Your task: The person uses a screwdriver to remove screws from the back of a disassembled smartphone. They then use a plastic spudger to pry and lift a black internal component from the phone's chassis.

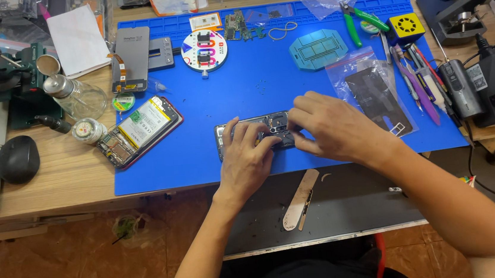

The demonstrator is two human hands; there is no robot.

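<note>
A dark, opened phone body (258, 123) lies on the blue work mat (255, 84) near its front edge. My left hand (244, 157) rests on the phone's left half, fingers pressed down on it. My right hand (333, 128) reaches in from the right, its fingertips pinched together over the camera end of the phone, touching my left fingers. Whether a small part sits between the fingertips is hidden.
A second opened phone (139, 130) with its battery showing lies left on the mat. A grey screen panel (131, 58), round magnetic pad (204, 50), teal plate (318, 49), plastic bag (377, 92), green pliers (356, 22) and tweezers (418, 76) surround. A mouse (16, 159) and glass bottle (76, 94) sit left.
</note>
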